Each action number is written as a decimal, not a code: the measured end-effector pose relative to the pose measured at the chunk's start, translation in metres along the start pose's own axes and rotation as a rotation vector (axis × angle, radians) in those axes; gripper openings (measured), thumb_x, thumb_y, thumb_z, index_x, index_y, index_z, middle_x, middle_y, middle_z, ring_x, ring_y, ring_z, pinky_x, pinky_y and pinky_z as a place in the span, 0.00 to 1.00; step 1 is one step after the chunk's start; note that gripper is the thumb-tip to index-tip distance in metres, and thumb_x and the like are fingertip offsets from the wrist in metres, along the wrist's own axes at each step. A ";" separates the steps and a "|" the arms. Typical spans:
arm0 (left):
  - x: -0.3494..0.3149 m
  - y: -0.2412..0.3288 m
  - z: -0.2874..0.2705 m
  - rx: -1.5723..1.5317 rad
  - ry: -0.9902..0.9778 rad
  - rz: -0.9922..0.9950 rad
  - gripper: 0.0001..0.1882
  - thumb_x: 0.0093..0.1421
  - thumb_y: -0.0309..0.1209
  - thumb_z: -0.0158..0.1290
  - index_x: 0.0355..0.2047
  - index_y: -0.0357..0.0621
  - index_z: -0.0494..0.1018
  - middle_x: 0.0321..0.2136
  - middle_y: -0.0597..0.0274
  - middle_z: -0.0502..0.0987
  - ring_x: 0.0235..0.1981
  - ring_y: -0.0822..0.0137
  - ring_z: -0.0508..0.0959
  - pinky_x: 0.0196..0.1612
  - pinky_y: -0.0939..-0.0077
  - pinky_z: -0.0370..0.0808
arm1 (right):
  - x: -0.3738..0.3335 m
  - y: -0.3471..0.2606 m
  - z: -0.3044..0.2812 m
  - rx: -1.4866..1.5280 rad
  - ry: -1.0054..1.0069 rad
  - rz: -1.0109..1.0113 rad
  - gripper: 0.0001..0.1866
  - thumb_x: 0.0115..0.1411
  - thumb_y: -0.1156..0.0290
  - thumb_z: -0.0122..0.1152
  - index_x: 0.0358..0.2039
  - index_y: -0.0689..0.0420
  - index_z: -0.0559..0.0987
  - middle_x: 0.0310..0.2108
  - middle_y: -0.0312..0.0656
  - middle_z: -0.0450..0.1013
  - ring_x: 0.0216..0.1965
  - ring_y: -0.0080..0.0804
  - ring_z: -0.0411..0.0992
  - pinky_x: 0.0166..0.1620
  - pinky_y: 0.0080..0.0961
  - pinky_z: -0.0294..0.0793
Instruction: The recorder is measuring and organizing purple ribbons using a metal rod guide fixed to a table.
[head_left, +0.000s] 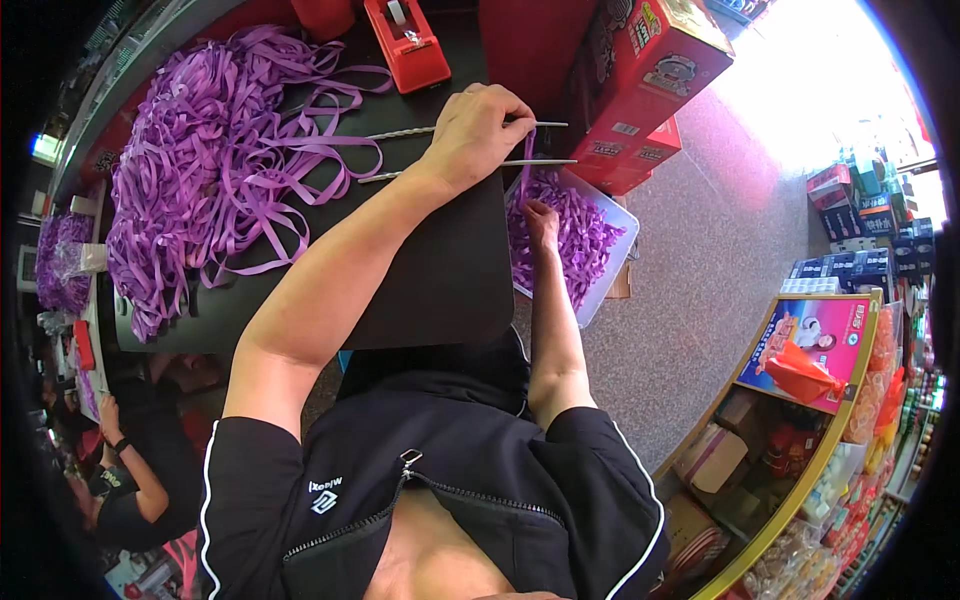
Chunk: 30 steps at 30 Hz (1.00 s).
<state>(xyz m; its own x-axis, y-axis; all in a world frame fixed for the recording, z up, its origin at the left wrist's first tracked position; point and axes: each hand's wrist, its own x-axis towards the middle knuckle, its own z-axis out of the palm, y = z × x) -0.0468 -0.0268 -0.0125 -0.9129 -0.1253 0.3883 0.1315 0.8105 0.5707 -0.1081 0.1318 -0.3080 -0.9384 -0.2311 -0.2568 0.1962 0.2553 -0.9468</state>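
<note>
My left hand [480, 130] is over the right edge of the black table [430, 270], thumb and fingers pinched together on a purple ribbon [529, 150]. From there the ribbon hangs down toward my right hand [542, 222], whose fingers are curled on its lower part. Below my right hand is a white plastic bin [622, 222] full of purple ribbon pieces [580, 240]. Two thin metal rods [540, 162] stick out past the table edge; my left hand partly covers the farther one. A big tangled heap of purple ribbon [200, 150] lies on the table's left.
A red tape dispenser [412, 50] sits at the table's far side. Red cartons [650, 60] are stacked beyond the bin. A glass display case [780, 430] with packaged goods stands at right. At lower left another person's hand [108, 415] is near more ribbon.
</note>
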 end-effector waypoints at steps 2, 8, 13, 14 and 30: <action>-0.001 -0.001 -0.001 -0.002 -0.002 -0.011 0.08 0.54 0.33 0.55 0.30 0.41 0.78 0.33 0.59 0.78 0.40 0.57 0.74 0.46 0.66 0.68 | -0.001 0.001 0.011 0.090 -0.069 -0.014 0.15 0.53 0.65 0.64 0.38 0.62 0.81 0.33 0.38 0.78 0.34 0.24 0.74 0.39 0.20 0.71; 0.000 0.001 0.000 -0.012 -0.003 -0.001 0.09 0.55 0.32 0.55 0.30 0.40 0.78 0.34 0.59 0.78 0.41 0.57 0.74 0.46 0.66 0.68 | -0.005 0.028 0.027 0.256 -0.106 -0.069 0.10 0.53 0.70 0.64 0.35 0.61 0.79 0.28 0.37 0.77 0.29 0.23 0.73 0.34 0.19 0.72; 0.001 0.001 0.001 -0.016 0.007 0.016 0.09 0.55 0.33 0.55 0.31 0.39 0.77 0.34 0.58 0.78 0.41 0.57 0.75 0.46 0.67 0.69 | -0.013 0.024 0.030 0.285 -0.127 -0.061 0.10 0.54 0.69 0.63 0.35 0.61 0.78 0.27 0.34 0.75 0.28 0.19 0.70 0.33 0.15 0.67; -0.002 -0.003 -0.001 -0.009 0.014 0.004 0.09 0.55 0.33 0.55 0.31 0.39 0.77 0.34 0.58 0.78 0.41 0.57 0.75 0.46 0.67 0.69 | -0.018 0.009 0.033 0.246 -0.117 -0.049 0.10 0.55 0.69 0.62 0.35 0.61 0.78 0.27 0.33 0.75 0.28 0.19 0.70 0.33 0.14 0.67; 0.003 0.004 0.001 -0.009 -0.019 0.018 0.10 0.56 0.32 0.55 0.32 0.37 0.77 0.35 0.57 0.78 0.41 0.57 0.75 0.46 0.68 0.69 | 0.013 0.038 0.029 0.277 -0.027 -0.153 0.08 0.55 0.74 0.61 0.34 0.61 0.74 0.26 0.36 0.74 0.28 0.22 0.72 0.34 0.18 0.71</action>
<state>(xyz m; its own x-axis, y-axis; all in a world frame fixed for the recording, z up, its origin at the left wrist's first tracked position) -0.0499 -0.0232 -0.0099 -0.9176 -0.1000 0.3847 0.1513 0.8071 0.5707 -0.1041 0.1114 -0.3527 -0.9559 -0.2728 -0.1091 0.1269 -0.0484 -0.9907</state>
